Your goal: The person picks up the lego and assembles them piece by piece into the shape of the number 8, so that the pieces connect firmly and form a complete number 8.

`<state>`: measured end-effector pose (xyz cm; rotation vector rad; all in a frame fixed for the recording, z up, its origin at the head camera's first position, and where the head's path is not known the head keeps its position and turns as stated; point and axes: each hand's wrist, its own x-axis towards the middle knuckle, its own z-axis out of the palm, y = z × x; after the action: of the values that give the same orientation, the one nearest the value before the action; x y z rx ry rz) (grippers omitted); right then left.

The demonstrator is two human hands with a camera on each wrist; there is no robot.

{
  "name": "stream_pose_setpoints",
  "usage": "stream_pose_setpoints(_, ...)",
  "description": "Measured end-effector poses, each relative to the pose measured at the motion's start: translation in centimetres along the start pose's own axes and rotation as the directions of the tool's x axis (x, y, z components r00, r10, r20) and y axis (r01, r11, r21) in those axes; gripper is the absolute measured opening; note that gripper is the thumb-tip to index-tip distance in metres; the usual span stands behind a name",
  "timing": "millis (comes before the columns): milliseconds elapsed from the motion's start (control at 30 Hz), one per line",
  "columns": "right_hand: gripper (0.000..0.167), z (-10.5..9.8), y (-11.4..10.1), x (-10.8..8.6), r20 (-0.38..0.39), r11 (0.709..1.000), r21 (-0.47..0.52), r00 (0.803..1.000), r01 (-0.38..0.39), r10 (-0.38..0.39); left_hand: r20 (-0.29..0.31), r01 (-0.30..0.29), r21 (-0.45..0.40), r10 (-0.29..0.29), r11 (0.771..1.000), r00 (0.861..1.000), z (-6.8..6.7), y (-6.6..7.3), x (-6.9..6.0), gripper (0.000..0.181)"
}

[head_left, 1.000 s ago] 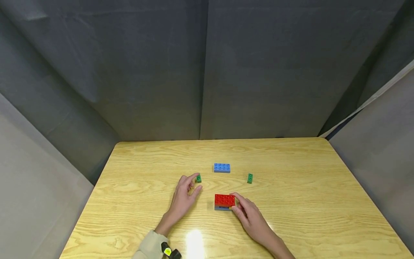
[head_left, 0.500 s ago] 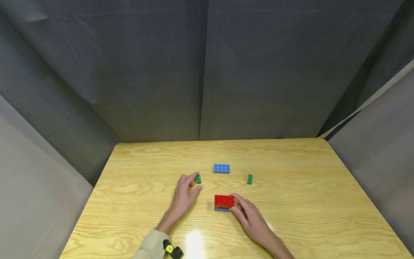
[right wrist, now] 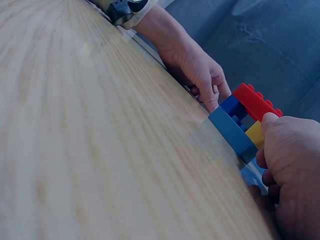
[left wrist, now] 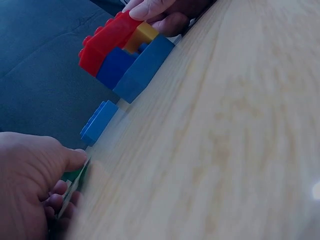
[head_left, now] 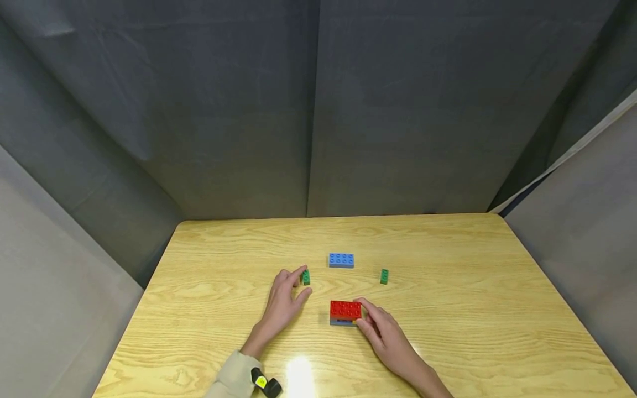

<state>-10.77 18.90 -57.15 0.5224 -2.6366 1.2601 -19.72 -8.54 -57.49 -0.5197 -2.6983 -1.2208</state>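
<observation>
Near the middle front of the table stands a stack of toy building bricks (head_left: 345, 310). A red brick (left wrist: 107, 42) tops it; below are a dark blue brick (left wrist: 116, 66) and a yellow brick (right wrist: 255, 134) with a gap between them, on a lighter blue base brick (left wrist: 142, 70). My right hand (head_left: 390, 337) grips the stack's right end between thumb and fingers. Farther left, my left hand (head_left: 281, 304) reaches its index fingertip to a small green brick (head_left: 306, 277), the thumb held apart from it. The other left fingers are partly hidden.
A loose blue brick (head_left: 341, 260) lies beyond the stack. To its right is a second small green brick (head_left: 385, 276). Grey curtains (head_left: 249, 110) hang behind the wooden table (head_left: 448, 249) and along both sides.
The small green brick at my left fingertip has turned slightly and lies straighter. My left hand has barely shifted; my right hand and the stack look unmoved.
</observation>
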Motion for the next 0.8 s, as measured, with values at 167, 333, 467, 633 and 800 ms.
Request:
stream_pose_setpoints(167,0.041,0.08,-0.03,-0.01,-0.001,1.000,-0.002,1.000,0.003,-0.003,-0.017,-0.005,-0.021,0.005,1.000,1.000,0.02,-0.13,-0.03,0.054)
stream_pose_setpoints(333,0.041,0.19,-0.03,0.00,0.001,1.000,-0.001,1.000,-0.007,0.007,-0.030,0.002,-0.031,-0.003,1.000,1.000,-0.04,-0.23,-0.08,0.045)
stream_pose_setpoints(467,0.041,0.18,-0.04,-0.02,0.004,1.000,0.002,1.000,-0.007,0.007,-0.034,0.001,-0.027,-0.002,1.000,0.999,-0.06,-0.26,-0.07,0.041)
stream_pose_setpoints(633,0.040,0.15,-0.03,0.01,0.008,1.000,0.006,1.000,-0.005,0.005,-0.041,-0.013,-0.007,0.013,1.000,0.999,-0.03,-0.22,-0.01,0.041)
stream_pose_setpoints(800,0.041,0.15,0.13,0.03,0.005,1.000,0.009,1.000,0.012,-0.012,-0.055,-0.034,0.011,0.035,0.999,0.998,0.09,-0.32,-0.05,0.042)
